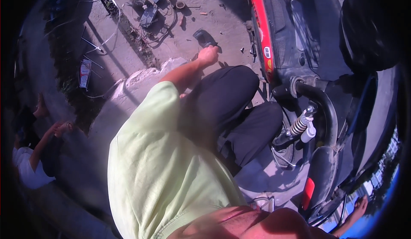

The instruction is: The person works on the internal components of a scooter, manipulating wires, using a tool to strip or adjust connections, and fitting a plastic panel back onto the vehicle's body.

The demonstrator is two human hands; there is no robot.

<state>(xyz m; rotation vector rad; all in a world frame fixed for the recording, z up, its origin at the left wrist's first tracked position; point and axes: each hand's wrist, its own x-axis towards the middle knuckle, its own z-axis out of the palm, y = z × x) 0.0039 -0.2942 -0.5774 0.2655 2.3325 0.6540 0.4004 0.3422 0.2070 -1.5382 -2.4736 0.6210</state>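
My left hand reaches down to the ground beyond my knees. Its fingers are closed on the near end of a dark, rounded piece whose kind I cannot make out. A small patch of skin shows below my left forearm, mostly hidden by the sleeve and trousers; it may be my right hand, but no fingers are clear. To my right stands a motorbike with a red-edged body panel, a coil-spring shock absorber and a black curved pipe.
A metal box-like part with tangled wires lies among scraps on the concrete, beside a small round ring. A narrow carton lies farther left. Another person sits at far left. At lower right shows a hand whose owner I cannot tell.
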